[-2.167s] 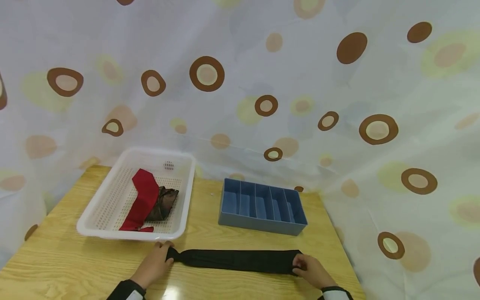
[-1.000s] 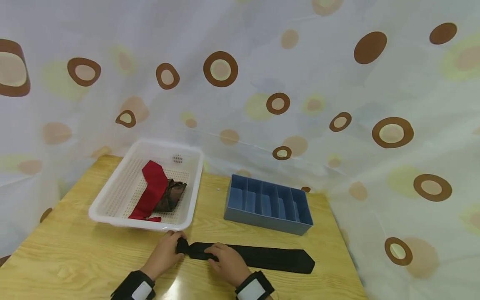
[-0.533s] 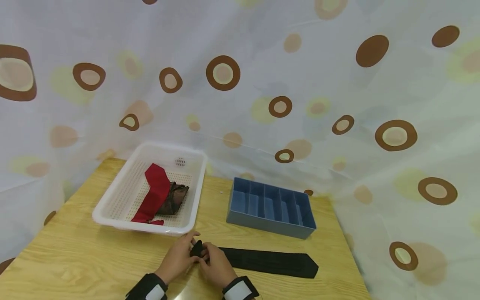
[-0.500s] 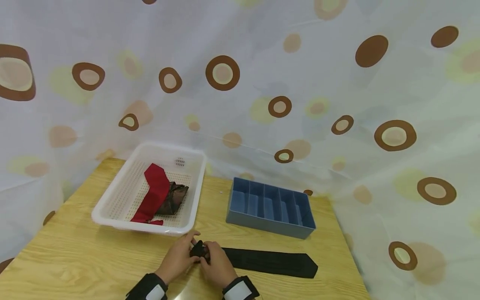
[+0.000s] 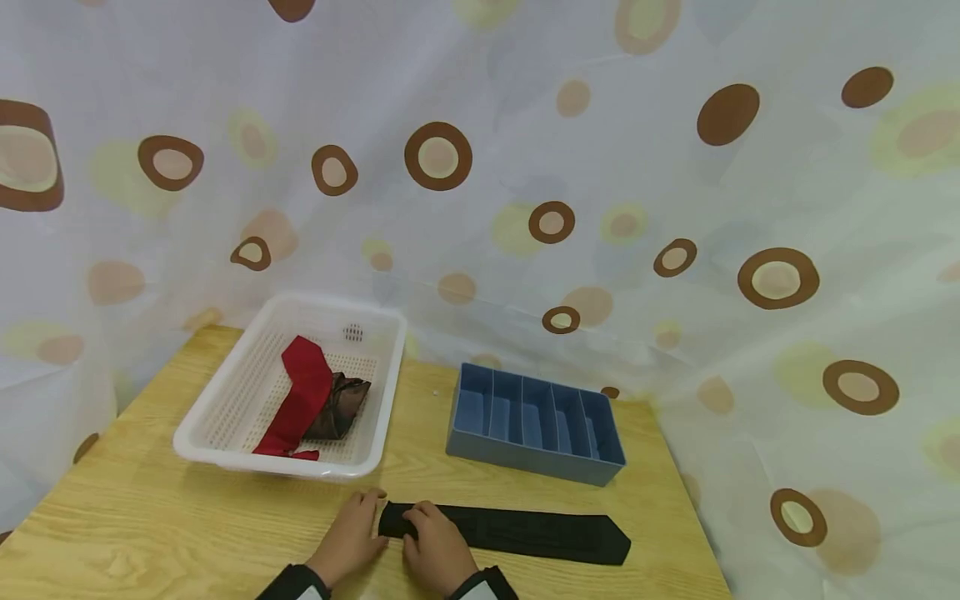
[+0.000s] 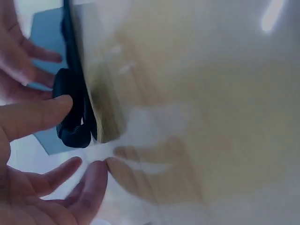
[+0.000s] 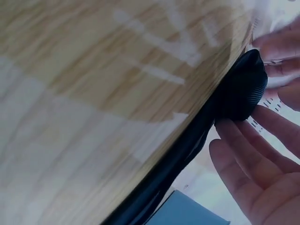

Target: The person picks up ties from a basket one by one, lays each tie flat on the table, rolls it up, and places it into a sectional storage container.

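Note:
A black necktie (image 5: 540, 533) lies stretched across the table, its pointed end to the right. Its left end is folded over into a thick black bundle (image 7: 243, 89). At that folded end is my left hand (image 5: 348, 537), fingers spread around the end; in the left wrist view its thumb (image 6: 42, 115) overlaps the fold while its fingers stand apart from it. My right hand (image 5: 437, 550) bends over the fold from the right, with fingers on top and thumb at the near edge, holding it. The knot is hidden within the fold.
A white perforated basket (image 5: 202, 417) stands at the left behind the hands, holding a red necktie (image 5: 303, 392) and a dark brown folded cloth item (image 5: 341, 408). Right of it is a blue-grey box (image 5: 525, 462) with several compartments. A spotted curtain (image 5: 480, 125) hangs behind the table (image 5: 135, 500).
The right hand has left the pointed end and come over to the knot end beside the left hand. The knot end has been lifted and folded rightward onto the necktie. The left fingers have loosened.

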`<state>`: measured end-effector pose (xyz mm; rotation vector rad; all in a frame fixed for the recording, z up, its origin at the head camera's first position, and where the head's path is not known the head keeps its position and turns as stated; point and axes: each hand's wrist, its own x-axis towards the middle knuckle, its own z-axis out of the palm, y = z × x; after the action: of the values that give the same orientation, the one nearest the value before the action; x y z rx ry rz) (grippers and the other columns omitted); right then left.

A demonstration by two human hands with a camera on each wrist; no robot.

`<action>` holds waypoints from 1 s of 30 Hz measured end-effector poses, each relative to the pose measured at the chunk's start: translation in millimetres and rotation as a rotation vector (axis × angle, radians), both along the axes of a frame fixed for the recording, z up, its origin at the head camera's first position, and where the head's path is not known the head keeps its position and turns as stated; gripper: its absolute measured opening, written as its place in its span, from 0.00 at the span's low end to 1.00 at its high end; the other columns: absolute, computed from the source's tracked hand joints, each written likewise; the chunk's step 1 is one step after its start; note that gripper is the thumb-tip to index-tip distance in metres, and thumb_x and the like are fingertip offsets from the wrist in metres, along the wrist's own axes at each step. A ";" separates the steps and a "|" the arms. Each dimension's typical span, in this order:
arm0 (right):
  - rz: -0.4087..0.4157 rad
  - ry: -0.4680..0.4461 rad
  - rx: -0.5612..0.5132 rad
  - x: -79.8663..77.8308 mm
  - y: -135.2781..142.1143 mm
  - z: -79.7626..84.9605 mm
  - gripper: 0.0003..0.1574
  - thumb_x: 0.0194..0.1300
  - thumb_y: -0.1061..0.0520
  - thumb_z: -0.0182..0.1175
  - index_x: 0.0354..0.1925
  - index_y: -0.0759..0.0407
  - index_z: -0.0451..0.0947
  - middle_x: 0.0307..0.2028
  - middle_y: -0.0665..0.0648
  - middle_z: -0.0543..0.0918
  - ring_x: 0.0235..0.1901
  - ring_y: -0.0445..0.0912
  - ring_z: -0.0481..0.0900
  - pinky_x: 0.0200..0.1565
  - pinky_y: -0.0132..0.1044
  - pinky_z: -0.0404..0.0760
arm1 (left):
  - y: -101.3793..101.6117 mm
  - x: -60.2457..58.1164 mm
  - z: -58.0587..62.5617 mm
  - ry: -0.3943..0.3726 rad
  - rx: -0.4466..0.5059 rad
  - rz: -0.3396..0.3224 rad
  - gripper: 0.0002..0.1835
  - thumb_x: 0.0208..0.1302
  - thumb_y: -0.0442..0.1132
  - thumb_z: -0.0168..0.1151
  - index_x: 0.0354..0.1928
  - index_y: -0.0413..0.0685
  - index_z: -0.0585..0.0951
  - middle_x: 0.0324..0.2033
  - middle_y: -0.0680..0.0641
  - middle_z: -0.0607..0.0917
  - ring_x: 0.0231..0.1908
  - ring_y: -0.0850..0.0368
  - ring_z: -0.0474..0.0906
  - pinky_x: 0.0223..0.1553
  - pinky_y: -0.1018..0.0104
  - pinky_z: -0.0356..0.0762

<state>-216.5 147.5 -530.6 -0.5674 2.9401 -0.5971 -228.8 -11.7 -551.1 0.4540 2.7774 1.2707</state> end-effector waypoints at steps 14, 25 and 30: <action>-0.152 -0.123 -0.159 -3.7 11.9 0.9 0.20 0.67 0.50 0.54 0.40 0.66 0.81 0.41 0.60 0.80 0.44 0.55 0.78 0.45 0.49 0.78 | 16.6 9.9 16.1 -0.042 0.258 -0.144 0.34 0.50 0.20 0.61 0.63 0.32 0.64 0.39 0.45 0.77 0.37 0.57 0.76 0.36 0.68 0.76; -0.314 -0.071 -0.140 -4.6 16.0 -11.1 0.12 0.61 0.55 0.62 0.37 0.62 0.76 0.30 0.52 0.76 0.29 0.45 0.75 0.31 0.39 0.75 | 35.9 10.0 -3.5 -0.017 0.193 -0.185 0.37 0.46 0.19 0.58 0.63 0.32 0.65 0.42 0.46 0.77 0.36 0.63 0.71 0.36 0.70 0.74; -0.394 0.006 -0.127 -6.9 15.0 -8.2 0.14 0.55 0.58 0.66 0.29 0.53 0.67 0.22 0.47 0.71 0.20 0.40 0.67 0.23 0.33 0.64 | 42.9 10.9 -2.3 0.020 0.234 -0.110 0.34 0.46 0.20 0.61 0.60 0.32 0.67 0.44 0.42 0.74 0.40 0.57 0.73 0.40 0.67 0.77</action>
<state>-223.4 162.5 -538.9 0.0092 3.0521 -0.8213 -218.0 31.2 -553.5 0.6266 2.5871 1.5787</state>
